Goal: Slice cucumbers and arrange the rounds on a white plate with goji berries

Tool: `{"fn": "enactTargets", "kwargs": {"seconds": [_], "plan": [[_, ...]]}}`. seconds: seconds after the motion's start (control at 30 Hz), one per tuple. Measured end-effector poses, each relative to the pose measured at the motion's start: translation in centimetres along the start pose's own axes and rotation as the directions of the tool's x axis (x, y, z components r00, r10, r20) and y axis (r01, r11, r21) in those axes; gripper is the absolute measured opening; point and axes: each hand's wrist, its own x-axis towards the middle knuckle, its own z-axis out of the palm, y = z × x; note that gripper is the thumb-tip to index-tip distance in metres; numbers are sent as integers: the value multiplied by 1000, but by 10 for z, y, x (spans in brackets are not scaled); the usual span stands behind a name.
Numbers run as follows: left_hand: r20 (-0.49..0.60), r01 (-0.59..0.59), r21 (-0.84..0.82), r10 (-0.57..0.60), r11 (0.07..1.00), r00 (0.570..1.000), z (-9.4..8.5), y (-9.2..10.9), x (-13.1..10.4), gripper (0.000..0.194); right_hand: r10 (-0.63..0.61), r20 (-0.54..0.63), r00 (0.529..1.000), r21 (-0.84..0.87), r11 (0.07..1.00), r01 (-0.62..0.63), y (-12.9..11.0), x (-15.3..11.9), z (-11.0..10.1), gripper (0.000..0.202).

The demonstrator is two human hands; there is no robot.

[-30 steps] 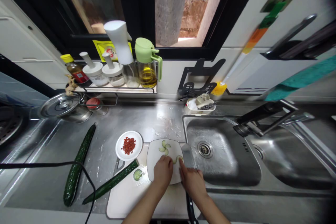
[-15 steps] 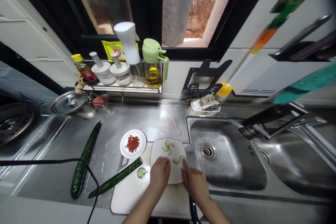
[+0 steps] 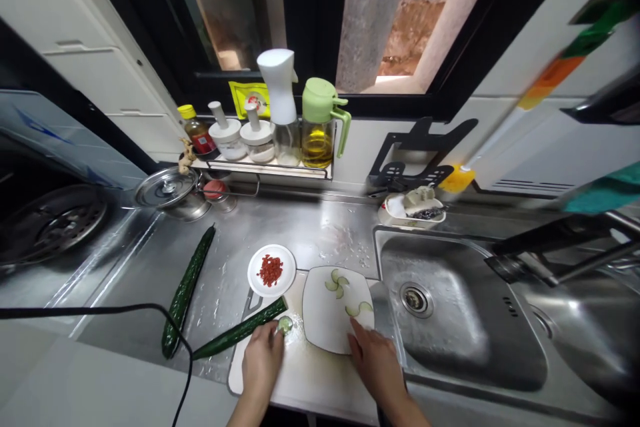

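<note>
Left hand (image 3: 261,363) pinching round cucumber slice (image 3: 285,325), right hand (image 3: 376,363) fingers spread on square white plate (image 3: 330,320)

The left hand (image 3: 261,363) left the square plate (image 3: 325,320) and moved over to the round cucumber slice (image 3: 285,325) on the cutting board (image 3: 310,380), fingertips touching it beside the halved cucumber (image 3: 240,331). The right hand (image 3: 376,363) slid back to the plate's near right edge, and the view swung leftward
</note>
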Motion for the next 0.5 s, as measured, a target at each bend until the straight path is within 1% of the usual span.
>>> {"fn": "enactTargets", "kwargs": {"seconds": [0.13,0.3,0.5], "plan": [[17,-2,3,2,1000,1000,1,2,-1,29,4,20,1000,0,1000,-4,-7,0,-3,36],[11,-3,25,3,1000,1000,-2,6,-2,29,23,95,995,-14,1000,-22,-13,-1,-7,35],[42,54,46,-56,997,998,-4,14,0,25,34,145,989,-6,999,-34,-18,-3,-9,37]]}}
